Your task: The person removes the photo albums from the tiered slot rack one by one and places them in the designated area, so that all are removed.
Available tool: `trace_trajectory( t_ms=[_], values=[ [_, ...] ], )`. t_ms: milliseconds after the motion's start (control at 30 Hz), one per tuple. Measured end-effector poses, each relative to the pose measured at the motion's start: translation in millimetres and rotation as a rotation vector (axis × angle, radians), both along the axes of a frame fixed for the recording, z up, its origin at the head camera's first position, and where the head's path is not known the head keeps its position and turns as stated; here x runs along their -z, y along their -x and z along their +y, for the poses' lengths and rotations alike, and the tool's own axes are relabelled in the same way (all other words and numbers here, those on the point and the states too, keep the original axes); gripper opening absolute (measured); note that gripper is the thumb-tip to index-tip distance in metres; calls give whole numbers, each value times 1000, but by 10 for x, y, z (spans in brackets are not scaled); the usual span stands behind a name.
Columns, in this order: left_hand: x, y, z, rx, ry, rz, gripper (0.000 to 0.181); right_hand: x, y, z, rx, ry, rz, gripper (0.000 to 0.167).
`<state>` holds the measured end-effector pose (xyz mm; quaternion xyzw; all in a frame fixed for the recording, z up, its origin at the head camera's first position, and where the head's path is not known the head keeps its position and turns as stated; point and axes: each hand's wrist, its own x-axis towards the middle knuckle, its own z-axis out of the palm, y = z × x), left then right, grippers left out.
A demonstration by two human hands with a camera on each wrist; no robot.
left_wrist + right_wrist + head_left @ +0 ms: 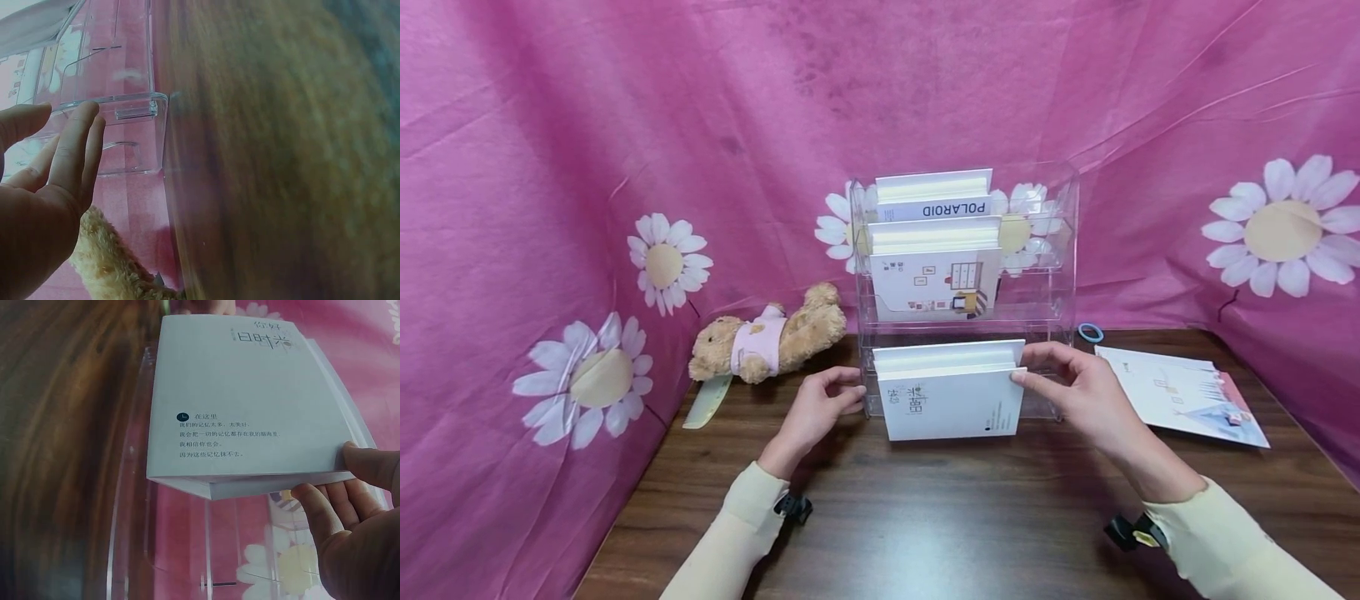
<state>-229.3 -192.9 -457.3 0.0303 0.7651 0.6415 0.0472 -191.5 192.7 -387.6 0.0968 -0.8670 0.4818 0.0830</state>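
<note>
In the head view, the right hand (pixel 1086 387) pinched the white book (pixel 955 408) at the rack's (pixel 1037 321) lower front, below two other books (pixel 936 283). The left hand (pixel 816 408), loosely extended, was beside the rack. In the left wrist view, the bear (pixel 106 259) partly showed. In the right wrist view, the thumb pressed the book's cover.

Before you, the brown wooden surface (pixel 880 525) bears a clear rack (pixel 1037 293), teddy bear (pixel 760 343), greenish strip (pixel 706 405), blue ring (pixel 1093 341) and printed booklet (pixel 1180 396).
</note>
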Motion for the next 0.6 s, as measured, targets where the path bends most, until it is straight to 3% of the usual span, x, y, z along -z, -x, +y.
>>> trace_trajectory(
  t_ms=[600],
  values=[
    [-17, -12, -1, 17, -2, 8, 35, 227, -203, -19, -52, 33, -81, 28]
  ],
)
